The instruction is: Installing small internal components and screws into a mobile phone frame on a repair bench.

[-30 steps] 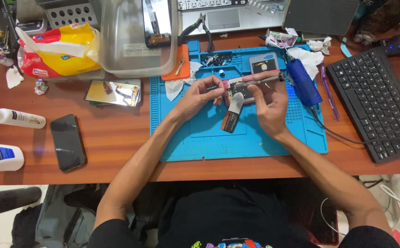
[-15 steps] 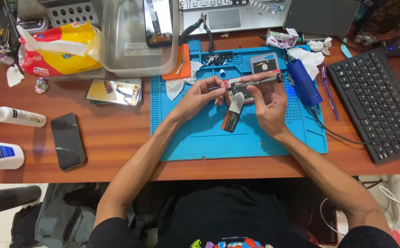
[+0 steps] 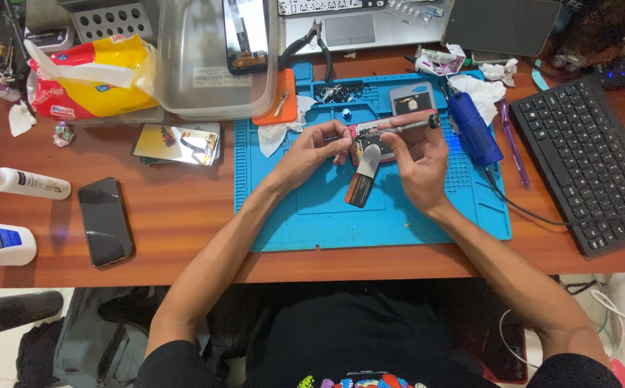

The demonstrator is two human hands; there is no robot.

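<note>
Both hands meet over the upper middle of a blue work mat [image 3: 312,215] that lies on a brown wooden table [image 3: 176,215]. The left hand [image 3: 312,149] is curled, its fingertips pinching the left end of a small opened phone [image 3: 367,136]. The right hand [image 3: 417,159] is also closed, gripping a pink-handled tool [image 3: 402,121] that lies across the top of the phone, its dark tip pointing toward 3 o'clock. From under the phone a flat black part with a pale tab [image 3: 363,179] hangs toward 6 o'clock, over the mat.

At 3 o'clock from the hands, just beside the right hand, lies a blue power tool [image 3: 474,129] with a dark cable running off the mat. Beyond it, farther toward 3 o'clock, sits a black keyboard [image 3: 585,158]. At 12 o'clock a laptop [image 3: 348,29] stands at the table's far edge, with pliers [image 3: 312,43] near it. At 11 o'clock is a clear plastic tub [image 3: 183,79], and an orange pad [image 3: 276,108] touches the mat's corner. Toward 9 o'clock, well apart from the hands, lie a small mirror [image 3: 176,144], a black phone [image 3: 104,221] and a white bottle [image 3: 18,183]. A red and yellow bag [image 3: 90,79] sits at 10 o'clock.
</note>
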